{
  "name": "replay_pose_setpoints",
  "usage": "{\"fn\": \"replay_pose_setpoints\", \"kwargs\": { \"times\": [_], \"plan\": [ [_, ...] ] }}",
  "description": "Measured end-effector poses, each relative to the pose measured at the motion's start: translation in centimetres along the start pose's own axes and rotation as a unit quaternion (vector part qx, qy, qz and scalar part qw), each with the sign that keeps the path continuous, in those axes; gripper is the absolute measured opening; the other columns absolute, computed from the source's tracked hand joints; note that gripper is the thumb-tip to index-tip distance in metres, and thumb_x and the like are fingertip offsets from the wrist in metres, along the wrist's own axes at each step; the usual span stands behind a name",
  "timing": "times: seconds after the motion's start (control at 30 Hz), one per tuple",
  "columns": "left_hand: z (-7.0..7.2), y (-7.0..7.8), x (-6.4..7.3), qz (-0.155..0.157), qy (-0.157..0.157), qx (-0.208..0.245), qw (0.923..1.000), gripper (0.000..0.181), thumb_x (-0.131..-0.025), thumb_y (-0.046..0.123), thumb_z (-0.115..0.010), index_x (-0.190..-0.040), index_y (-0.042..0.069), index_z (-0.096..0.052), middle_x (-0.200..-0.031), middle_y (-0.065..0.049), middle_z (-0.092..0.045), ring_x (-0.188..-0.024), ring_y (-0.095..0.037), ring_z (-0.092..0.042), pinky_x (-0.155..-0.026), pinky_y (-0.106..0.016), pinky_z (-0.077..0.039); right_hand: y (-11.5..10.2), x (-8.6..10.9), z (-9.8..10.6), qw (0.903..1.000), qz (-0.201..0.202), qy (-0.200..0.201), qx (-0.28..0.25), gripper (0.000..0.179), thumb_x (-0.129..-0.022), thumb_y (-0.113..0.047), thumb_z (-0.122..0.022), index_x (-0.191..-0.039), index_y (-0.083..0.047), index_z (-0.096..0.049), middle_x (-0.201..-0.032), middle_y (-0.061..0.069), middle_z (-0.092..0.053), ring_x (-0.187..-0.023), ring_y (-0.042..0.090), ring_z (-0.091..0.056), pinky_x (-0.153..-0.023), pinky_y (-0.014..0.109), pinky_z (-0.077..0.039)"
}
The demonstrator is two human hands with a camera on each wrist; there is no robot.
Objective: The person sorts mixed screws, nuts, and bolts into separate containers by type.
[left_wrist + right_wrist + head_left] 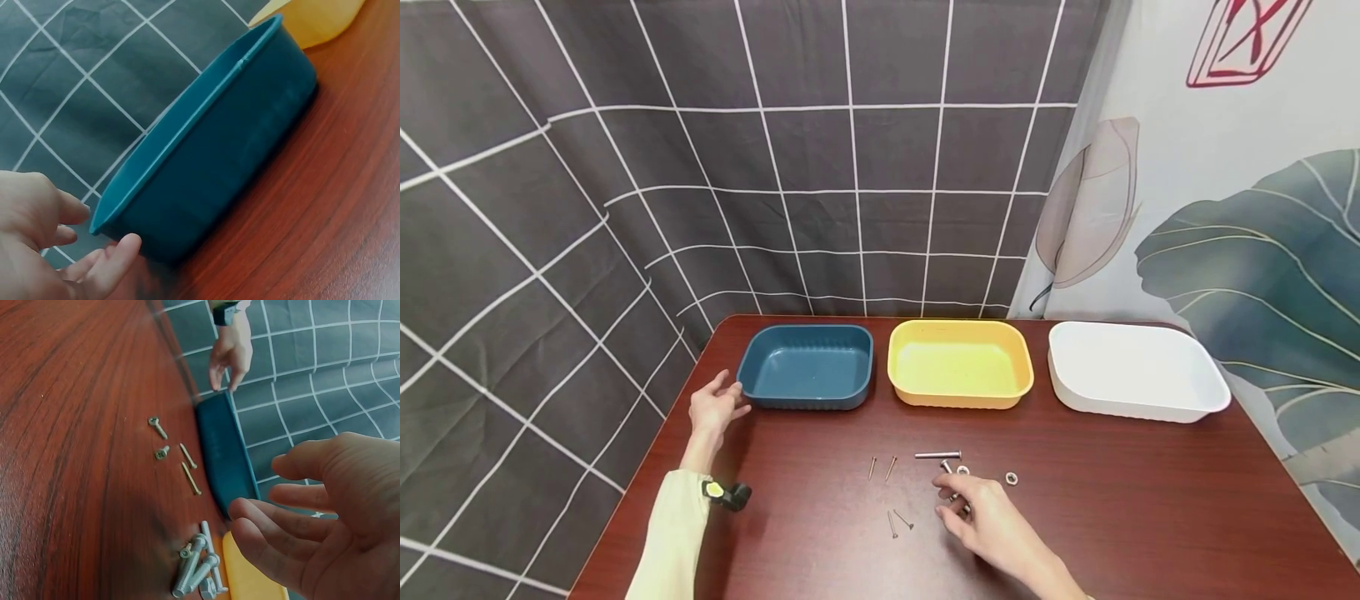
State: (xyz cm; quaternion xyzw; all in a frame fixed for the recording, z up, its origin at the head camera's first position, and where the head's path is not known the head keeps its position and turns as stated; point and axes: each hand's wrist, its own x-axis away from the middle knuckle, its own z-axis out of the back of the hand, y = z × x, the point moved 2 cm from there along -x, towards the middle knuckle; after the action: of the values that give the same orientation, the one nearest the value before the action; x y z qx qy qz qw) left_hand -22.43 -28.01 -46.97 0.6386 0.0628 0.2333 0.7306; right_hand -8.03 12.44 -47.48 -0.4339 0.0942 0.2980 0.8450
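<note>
At the left end of the blue plastic bin is my left hand, its fingers spread and the fingertips right at the rim. The left wrist view has the fingers loosely bent beside the bin's corner. My right hand hovers over a small group of metal bolts and nuts, partly hiding them in the head view. In the right wrist view its palm shows with relaxed fingers and nothing held. A long bolt lies just beyond the fingertips. One nut sits apart to the right.
Several small screws lie in two pairs left of the right hand. A yellow bin and a white bin line the table's back with the blue one. Behind the dark red table hangs a grey checked curtain.
</note>
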Motion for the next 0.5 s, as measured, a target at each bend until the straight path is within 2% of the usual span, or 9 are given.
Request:
{"fn": "replay_pose_setpoints", "kwargs": {
  "times": [0.23,0.37,0.5],
  "plan": [
    [-0.46,0.05,-0.15,0.027,-0.031,0.032,0.9986,0.055,-0.099,-0.002,-0.054,-0.152,-0.001,-0.039,-0.129,-0.032,-0.05,-0.069,-0.005,-0.064,-0.071,-0.026,-0.063,-0.03,-0.07,-0.32,0.9996,-0.009,-0.006,-0.026,0.025,-0.08,0.007,-0.074,-0.104,0.003,-0.068,-0.086,0.004,-0.068,-0.07,0.0,-0.063,-0.058,0.011,-0.055],
    [-0.57,-0.05,-0.37,0.033,-0.032,0.042,0.9981,0.054,-0.098,-0.005,-0.053,-0.151,-0.002,-0.04,-0.125,-0.029,-0.05,-0.066,-0.006,-0.066,-0.071,-0.026,-0.063,0.03,-0.18,-0.53,0.9994,-0.006,-0.006,-0.033,0.025,-0.08,0.009,-0.073,-0.103,0.003,-0.067,-0.084,0.002,-0.068,-0.07,0.0,-0.063,-0.058,0.011,-0.055],
    [-0.53,-0.18,-0.42,0.037,-0.028,0.052,0.9976,0.056,-0.097,-0.007,-0.054,-0.151,-0.002,-0.04,-0.113,-0.025,-0.053,-0.062,-0.007,-0.065,-0.07,-0.025,-0.063,0.05,-0.42,-0.97,0.9996,-0.007,-0.011,-0.024,0.023,-0.08,0.008,-0.073,-0.102,0.002,-0.068,-0.079,-0.005,-0.067,-0.067,-0.002,-0.061,-0.056,0.011,-0.054]
  ]
}}
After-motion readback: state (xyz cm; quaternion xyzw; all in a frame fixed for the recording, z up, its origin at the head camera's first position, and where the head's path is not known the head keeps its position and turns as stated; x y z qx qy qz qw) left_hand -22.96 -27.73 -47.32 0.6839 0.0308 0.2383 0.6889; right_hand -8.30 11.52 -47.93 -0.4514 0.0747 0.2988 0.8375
